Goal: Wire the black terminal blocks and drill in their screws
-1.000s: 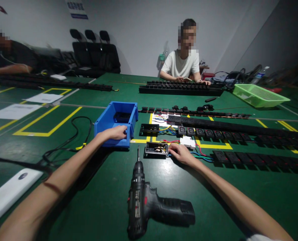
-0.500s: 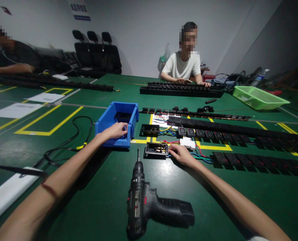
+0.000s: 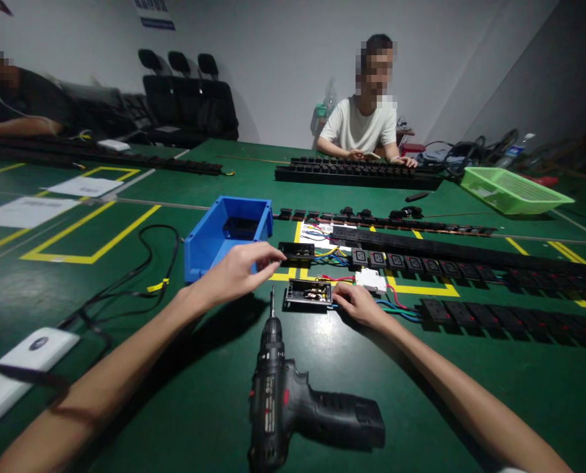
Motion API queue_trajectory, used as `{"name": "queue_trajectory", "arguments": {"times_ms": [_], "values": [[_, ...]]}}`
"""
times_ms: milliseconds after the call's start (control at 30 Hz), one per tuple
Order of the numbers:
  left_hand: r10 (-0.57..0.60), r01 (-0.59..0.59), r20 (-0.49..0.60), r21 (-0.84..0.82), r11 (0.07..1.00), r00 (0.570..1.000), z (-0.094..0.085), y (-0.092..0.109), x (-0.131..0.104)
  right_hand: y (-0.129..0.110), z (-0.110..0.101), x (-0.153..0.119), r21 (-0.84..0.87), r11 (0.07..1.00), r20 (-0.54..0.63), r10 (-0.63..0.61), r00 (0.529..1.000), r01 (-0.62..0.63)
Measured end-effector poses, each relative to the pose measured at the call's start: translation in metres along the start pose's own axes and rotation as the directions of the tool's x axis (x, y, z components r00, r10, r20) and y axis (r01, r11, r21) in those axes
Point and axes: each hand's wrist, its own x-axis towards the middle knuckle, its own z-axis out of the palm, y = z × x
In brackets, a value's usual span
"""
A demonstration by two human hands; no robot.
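My left hand (image 3: 241, 272) is in the air in front of the blue parts bin (image 3: 197, 253), its fingertips drawn together. Whatever they may pinch is too small to make out. A small open black plastic box (image 3: 297, 302) with brass-coloured metal contacts inside lies on the green table. At its right end, where blue and green wires (image 3: 396, 311) run out, my right hand (image 3: 359, 303) grips the box with bent fingers. A black cordless drill (image 3: 270, 401) lies in front, its bit pointing away from me towards the gap between my hands.
Behind the box sit a second black box (image 3: 293, 252), a white breaker-like block (image 3: 370, 280) and rows of black sockets (image 3: 450, 314). A white power strip (image 3: 37, 358) and cables lie left. Far back are a green basket (image 3: 514, 190) and a person (image 3: 364, 125).
My left hand has come out of the blue bin and moved right, towards the black box. My right hand stays at the box's right end. The view has shifted slightly.
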Motion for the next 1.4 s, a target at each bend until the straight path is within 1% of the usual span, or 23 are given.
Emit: {"name": "queue_trajectory", "arguments": {"times_ms": [67,133,167,200,267,333,367,433,500,567,633,733,800,867,933,1000,1067,1133,1233,1333,1400], "values": [[0.086,-0.078,0.142,-0.066,0.995,0.986,0.018,0.011,0.0,0.0,0.0,0.0,0.003,1.0,0.0,0.001,1.0,-0.001],[0.146,-0.129,0.218,-0.09,0.988,0.965,0.04,0.016,0.002,-0.001,0.0,0.0,0.005,1.0,-0.001,0.004,1.0,-0.004],[0.153,-0.137,0.246,-0.08,0.987,0.957,0.052,0.016,0.004,-0.001,0.0,0.0,0.005,1.0,-0.002,0.006,1.0,-0.006],[0.145,-0.134,0.255,-0.063,0.989,0.956,0.063,0.016,0.006,0.0,0.0,0.0,0.005,1.0,-0.004,0.008,1.0,-0.008],[0.091,-0.093,0.233,-0.002,0.996,0.968,0.083,0.012,0.011,0.0,0.001,0.0,0.005,1.0,-0.006,0.012,1.0,-0.012],[0.019,-0.031,0.192,0.059,0.998,0.981,0.097,0.009,0.014,0.001,0.001,0.0,0.007,1.0,-0.007,0.014,1.0,-0.014],[-0.021,0.004,0.176,0.096,0.995,0.984,0.101,0.008,0.015,0.002,0.001,0.0,0.008,1.0,-0.008,0.014,1.0,-0.014],[-0.094,0.063,0.158,0.19,0.98,0.983,0.104,0.008,0.015,0.003,0.002,0.0,0.012,1.0,-0.008,0.015,1.0,-0.015],[-0.148,0.094,0.157,0.305,0.948,0.976,0.102,0.011,0.014,0.003,0.002,0.0,0.018,1.0,-0.005,0.018,1.0,-0.018],[-0.164,0.082,0.175,0.4,0.913,0.971,0.099,0.014,0.012,0.002,0.001,0.001,0.025,0.999,0.003,0.021,1.0,-0.021],[-0.159,0.055,0.196,0.45,0.891,0.967,0.097,0.015,0.01,-0.001,-0.002,0.001,0.03,0.999,0.02,0.022,1.0,-0.023],[-0.145,0.027,0.232,0.446,0.895,0.962,0.099,0.011,0.01,-0.01,-0.012,0.0,0.029,1.0,0.069,0.007,0.998,-0.009],[-0.133,0.021,0.253,0.404,0.915,0.958,0.101,0.007,0.011,-0.015,-0.021,-0.001,-0.019,1.0,0.109,0.002,0.994,0.0],[-0.118,0.02,0.262,0.35,0.937,0.958,0.101,0.003,0.012,-0.018,-0.032,-0.003,-0.129,0.991,0.149,0.039,0.988,-0.019],[-0.109,0.02,0.26,0.325,0.946,0.959,0.101,0.001,0.012,-0.018,-0.043,-0.005,-0.244,0.968,0.19,0.108,0.976,-0.059],[-0.115,0.022,0.251,0.344,0.939,0.961,0.102,0.001,0.012,-0.016,-0.053,-0.005,-0.3,0.95,0.225,0.161,0.961,-0.089],[-0.13,0.031,0.237,0.382,0.924,0.963,0.103,0.002,0.011,-0.012,-0.06,-0.004,-0.301,0.949,0.235,0.172,0.957,-0.097],[-0.147,0.046,0.226,0.401,0.915,0.963,0.106,0.002,0.011,-0.009,-0.063,-0.003,-0.242,0.965,0.234,0.161,0.959,-0.103],[-0.164,0.065,0.22,0.398,0.915,0.962,0.109,0.003,0.01,-0.004,-0.06,-0.003,-0.028,0.988,0.237,0.157,0.959,-0.155],[-0.175,0.081,0.211,0.391,0.917,0.962,0.11,0.005,0.009,0.0,-0.051,-0.005,0.221,0.94,0.283,0.194,0.939,-0.26],[-0.182,0.088,0.207,0.393,0.915,0.961,0.11,0.006,0.009,0.001,-0.045,-0.007,0.307,0.913,0.28,0.182,0.942,-0.268]]}}
